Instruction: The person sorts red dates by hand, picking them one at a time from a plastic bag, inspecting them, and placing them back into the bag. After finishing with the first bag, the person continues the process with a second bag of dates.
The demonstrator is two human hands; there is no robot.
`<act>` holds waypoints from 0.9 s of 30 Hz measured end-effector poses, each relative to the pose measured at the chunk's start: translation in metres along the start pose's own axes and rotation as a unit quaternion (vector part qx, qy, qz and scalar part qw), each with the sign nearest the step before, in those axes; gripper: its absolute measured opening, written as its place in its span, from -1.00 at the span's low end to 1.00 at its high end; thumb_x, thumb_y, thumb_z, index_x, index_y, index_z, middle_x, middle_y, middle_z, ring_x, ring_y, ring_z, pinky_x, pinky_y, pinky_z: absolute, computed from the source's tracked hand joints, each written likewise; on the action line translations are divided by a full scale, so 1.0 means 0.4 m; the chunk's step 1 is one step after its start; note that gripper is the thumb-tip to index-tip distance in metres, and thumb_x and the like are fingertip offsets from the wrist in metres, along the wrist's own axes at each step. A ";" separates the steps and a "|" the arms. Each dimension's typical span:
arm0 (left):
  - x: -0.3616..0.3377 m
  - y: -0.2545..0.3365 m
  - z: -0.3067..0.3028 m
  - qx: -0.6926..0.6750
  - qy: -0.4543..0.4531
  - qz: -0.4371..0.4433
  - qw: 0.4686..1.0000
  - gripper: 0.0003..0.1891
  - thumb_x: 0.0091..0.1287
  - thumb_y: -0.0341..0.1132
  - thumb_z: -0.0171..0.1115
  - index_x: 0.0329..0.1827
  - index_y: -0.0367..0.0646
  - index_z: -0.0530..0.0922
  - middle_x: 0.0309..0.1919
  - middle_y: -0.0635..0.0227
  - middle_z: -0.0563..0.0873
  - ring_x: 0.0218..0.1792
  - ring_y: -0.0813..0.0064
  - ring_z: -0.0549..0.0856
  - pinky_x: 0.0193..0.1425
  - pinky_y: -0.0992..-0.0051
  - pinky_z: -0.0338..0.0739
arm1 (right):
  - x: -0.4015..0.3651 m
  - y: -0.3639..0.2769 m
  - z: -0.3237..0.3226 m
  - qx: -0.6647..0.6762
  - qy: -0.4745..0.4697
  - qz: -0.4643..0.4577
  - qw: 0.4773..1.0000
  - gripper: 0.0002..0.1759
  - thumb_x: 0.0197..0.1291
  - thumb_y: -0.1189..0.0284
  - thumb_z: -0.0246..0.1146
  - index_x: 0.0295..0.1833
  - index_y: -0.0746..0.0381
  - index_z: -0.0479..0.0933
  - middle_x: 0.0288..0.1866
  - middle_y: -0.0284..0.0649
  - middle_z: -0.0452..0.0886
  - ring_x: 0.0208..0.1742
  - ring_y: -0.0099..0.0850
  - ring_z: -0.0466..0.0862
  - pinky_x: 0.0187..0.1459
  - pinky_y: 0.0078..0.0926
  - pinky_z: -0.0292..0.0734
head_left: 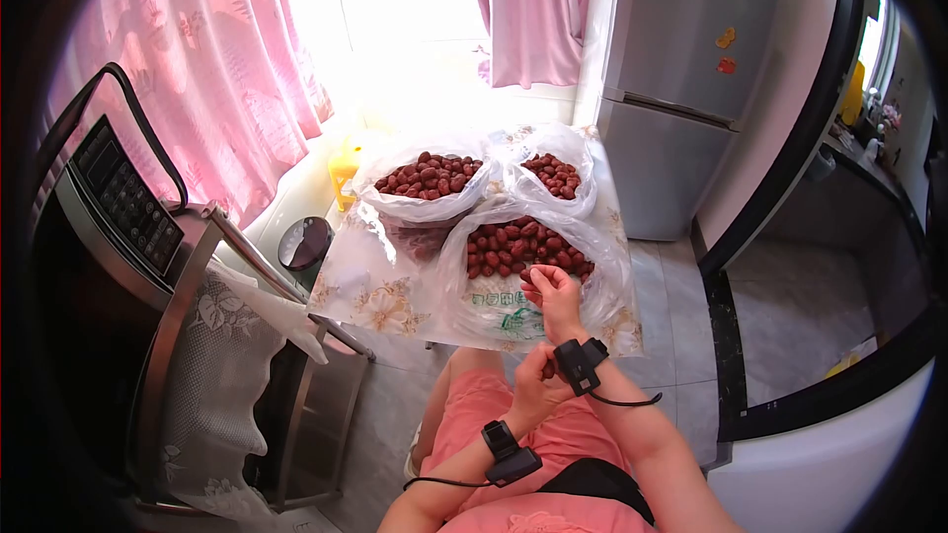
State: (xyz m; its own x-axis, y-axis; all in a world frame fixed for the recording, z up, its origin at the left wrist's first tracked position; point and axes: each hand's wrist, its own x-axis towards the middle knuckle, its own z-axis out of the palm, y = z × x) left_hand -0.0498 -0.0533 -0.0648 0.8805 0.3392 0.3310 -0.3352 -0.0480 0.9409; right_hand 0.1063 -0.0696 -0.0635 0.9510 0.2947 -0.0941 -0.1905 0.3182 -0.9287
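Observation:
My right hand (555, 298) is over the near edge of an open plastic bag (617, 262) of dried red dates (509, 245), its fingertips pinched on one date. Closer to my body, my left hand (536, 393) is closed just below the right wrist. A dark red date (549, 369) shows between its fingers, partly hidden by the right wrist's strap. Two more open bags of red dates stand farther back, a tall one on the left (400, 205) and a smaller one on the right (583, 199).
The bags stand on a table with a floral cover (380, 308). To the left is a black-panelled appliance (118, 197) on a metal stand with a lace cloth (212, 375). A grey refrigerator (662, 163) stands behind right, a yellow stool (342, 173) behind left.

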 end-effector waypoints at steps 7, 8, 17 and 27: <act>-0.004 0.026 -0.018 0.013 0.008 0.015 1.000 -0.53 0.00 -0.33 0.74 -0.15 -0.11 0.57 -0.45 0.59 0.40 -0.47 0.71 0.32 -0.40 0.61 0.27 | -0.042 -0.017 0.040 0.143 -0.057 0.060 0.986 -0.80 0.49 0.38 0.35 0.10 0.25 0.65 0.01 -0.26 0.79 -0.10 -0.49 0.78 -0.09 -0.56 0.72; -0.006 0.027 -0.022 0.012 0.006 0.014 1.000 -0.53 -0.01 -0.33 0.74 -0.16 -0.10 0.56 -0.45 0.59 0.40 -0.47 0.71 0.32 -0.40 0.61 0.27 | -0.046 -0.016 0.040 0.160 -0.077 0.072 0.981 -0.79 0.49 0.37 0.35 0.11 0.24 0.65 0.03 -0.26 0.79 -0.08 -0.49 0.78 -0.08 -0.55 0.72; -0.027 0.009 -0.029 0.005 0.009 0.026 1.000 -0.51 0.01 -0.29 0.78 -0.18 -0.09 0.54 -0.45 0.68 0.42 -0.49 0.83 0.28 -0.43 0.69 0.17 | -0.058 0.006 0.035 0.166 -0.058 0.063 0.982 -0.80 0.52 0.38 0.31 0.13 0.22 0.63 0.04 -0.25 0.78 -0.06 -0.48 0.76 -0.03 -0.52 0.71; 0.001 0.023 -0.069 0.036 -0.062 0.005 0.997 -0.60 0.20 -0.46 0.59 0.07 -0.16 0.62 -0.43 0.56 0.50 -0.46 0.75 0.43 -0.38 0.64 0.34 | -0.008 -0.055 -0.016 -0.129 -0.089 -0.140 0.978 -0.83 0.48 0.44 0.35 0.04 0.30 0.65 -0.14 -0.27 0.80 -0.21 -0.56 0.76 -0.16 -0.57 0.70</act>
State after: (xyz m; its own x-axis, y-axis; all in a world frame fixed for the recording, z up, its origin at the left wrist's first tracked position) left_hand -0.0618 -0.0278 -0.0578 0.9135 0.2201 0.3422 -0.3231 -0.1189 0.9389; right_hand 0.1091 -0.0834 -0.0449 0.8954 0.3872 0.2200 0.1612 0.1787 -0.9706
